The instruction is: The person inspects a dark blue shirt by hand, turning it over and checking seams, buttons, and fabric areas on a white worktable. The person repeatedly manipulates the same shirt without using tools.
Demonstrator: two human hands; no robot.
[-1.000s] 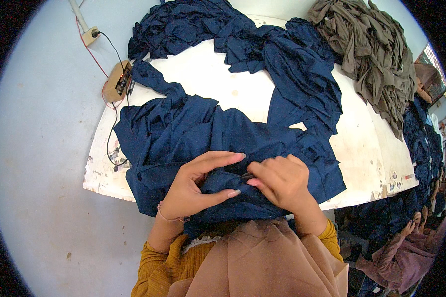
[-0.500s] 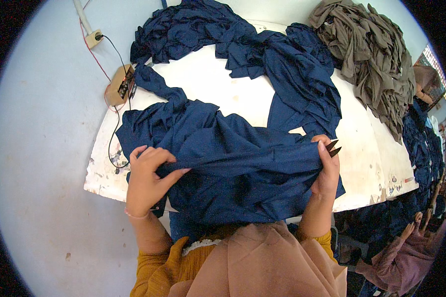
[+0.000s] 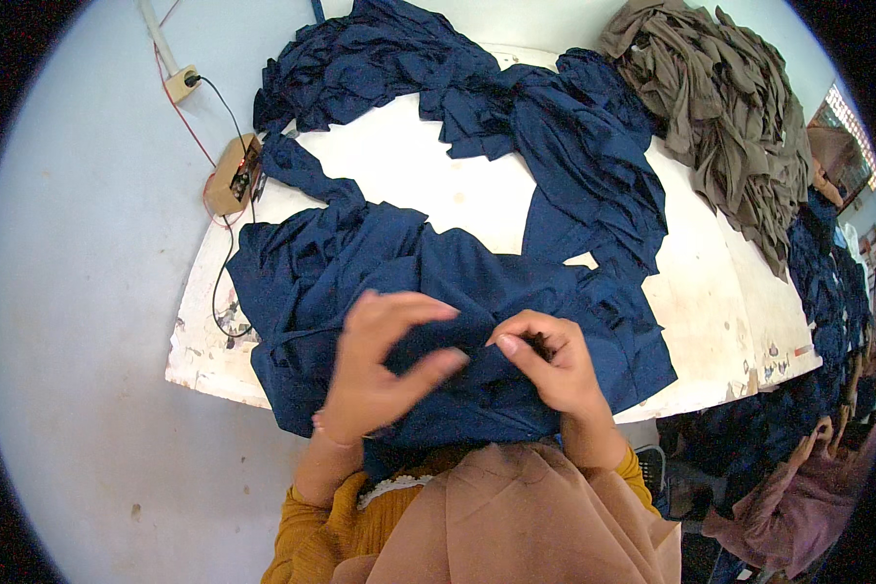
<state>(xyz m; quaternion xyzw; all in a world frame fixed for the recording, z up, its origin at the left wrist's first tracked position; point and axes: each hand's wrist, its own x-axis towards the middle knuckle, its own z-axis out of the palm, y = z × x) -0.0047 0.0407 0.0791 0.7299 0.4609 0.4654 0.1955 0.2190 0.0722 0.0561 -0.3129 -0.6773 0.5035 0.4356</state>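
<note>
Navy blue cloth [image 3: 336, 255] lies spread and creased in front of me, its near part hanging over the table's front edge. Above its middle is my left hand [image 3: 375, 365], slightly blurred, thumb and fingers apart with nothing between them. Close by on the right, my right hand [image 3: 560, 375] is closed, thumb against forefinger at the cloth. A dark bit of the thread snips [image 3: 542, 344] shows among its fingers; the rest is hidden. Whether the fingertips also pinch cloth or thread, I cannot tell.
More navy cloth [image 3: 380, 68] is heaped along the back of the white table [image 3: 457, 185]. A brown-grey cloth pile [image 3: 720, 97] sits at the back right. On the left are a socket box [image 3: 232, 175] and black cord. Another person's sleeve [image 3: 788, 516] shows lower right.
Both hands have moved inward to the middle of the cloth. My left hand is off the cloth's left part; my right hand has let go of the right edge. The snips' blades no longer stick out.
</note>
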